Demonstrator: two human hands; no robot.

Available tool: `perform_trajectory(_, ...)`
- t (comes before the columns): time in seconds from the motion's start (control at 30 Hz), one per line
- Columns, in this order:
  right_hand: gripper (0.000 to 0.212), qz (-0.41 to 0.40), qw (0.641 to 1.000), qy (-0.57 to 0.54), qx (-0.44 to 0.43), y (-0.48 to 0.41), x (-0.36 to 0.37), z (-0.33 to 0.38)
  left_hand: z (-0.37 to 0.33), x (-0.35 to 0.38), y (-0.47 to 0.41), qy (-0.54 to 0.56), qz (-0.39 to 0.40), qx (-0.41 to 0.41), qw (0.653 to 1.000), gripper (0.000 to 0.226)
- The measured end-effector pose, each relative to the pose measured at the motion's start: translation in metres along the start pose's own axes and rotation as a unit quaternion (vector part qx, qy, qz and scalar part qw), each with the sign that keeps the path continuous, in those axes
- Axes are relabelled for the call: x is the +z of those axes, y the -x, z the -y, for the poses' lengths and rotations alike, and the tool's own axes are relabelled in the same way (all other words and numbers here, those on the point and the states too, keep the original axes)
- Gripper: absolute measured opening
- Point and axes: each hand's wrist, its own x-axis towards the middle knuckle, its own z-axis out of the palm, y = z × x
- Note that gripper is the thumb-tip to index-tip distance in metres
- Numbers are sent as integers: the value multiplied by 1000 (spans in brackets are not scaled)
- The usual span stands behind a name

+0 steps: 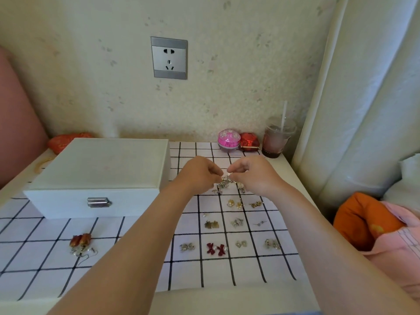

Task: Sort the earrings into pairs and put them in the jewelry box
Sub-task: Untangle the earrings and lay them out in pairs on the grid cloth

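Sorting step: left grip (200, 172) and right grip (251, 173) both pinch earring heap (223, 184) on bench (227, 301); pairs (216, 248) laid nearby; jewelry box (102, 171) closed. Next likely needs untangling one match

The white table (227, 301) carries a checked cloth (243, 269) bearing the jewelry box (102, 169), earrings (216, 248) and perhaps 2 trinket tins (228, 140).

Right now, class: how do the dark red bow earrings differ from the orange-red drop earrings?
The bow earrings are small and dark red; the drop earrings are bigger and glossy orange-red, with pale beads. The bow earrings lie in a row of other pairs; the drop earrings lie alone before the closed jewelry box. Both lie paired on the checked cloth.
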Motion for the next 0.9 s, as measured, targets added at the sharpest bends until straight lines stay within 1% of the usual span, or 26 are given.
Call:
perform_trajectory(0.07,18,11,998,62,17,-2,3,-6,4,3,-1,-27,13,-9,1000,13)
perform_trajectory(0.1,19,12,997,76,22,-2,3,-8,4,3,-3,-42,10,-10,999,13)
perform_trajectory(0.2,14,5,998,65,20,-2,-1,-7,3,-1,-4,-66,-2,3,998,16)
perform_trajectory(0.3,14,-2,1000,2,26,-3,-3,-1,-3,-7,-2,-36,3,38,999,24)
perform_trajectory(0.4,14,5,991,-123,59,-1,-5,8,-9,-7,1,2,6,59,998,28)
perform_trajectory(0.5,16,-1,981,-184,66,2,-6,12,-13,-8,3,73,-17,43,996,13)
perform_trajectory(0.6,13,-21,977,-203,61,3,-6,14,-14,-13,4,77,-47,32,995,8)
perform_trajectory(0.63,11,-25,981,-187,53,2,-5,13,-14,-15,4,64,-53,33,996,7)
perform_trajectory(0.67,8,-28,988,-146,41,2,-4,12,-14,-17,5,42,-58,35,997,6)
perform_trajectory(0.7,8,-28,996,-84,24,1,-2,9,-14,-19,6,7,-65,39,997,5)
perform_trajectory(0.77,17,-7,999,52,-3,0,2,3,-14,-24,7,-83,-69,38,993,5)
perform_trajectory(0.83,24,13,989,148,-11,1,7,2,-14,-27,10,-167,-30,17,985,6)
perform_trajectory(0.9,24,11,976,216,-24,1,11,3,-13,-27,14,-229,36,-6,973,4)
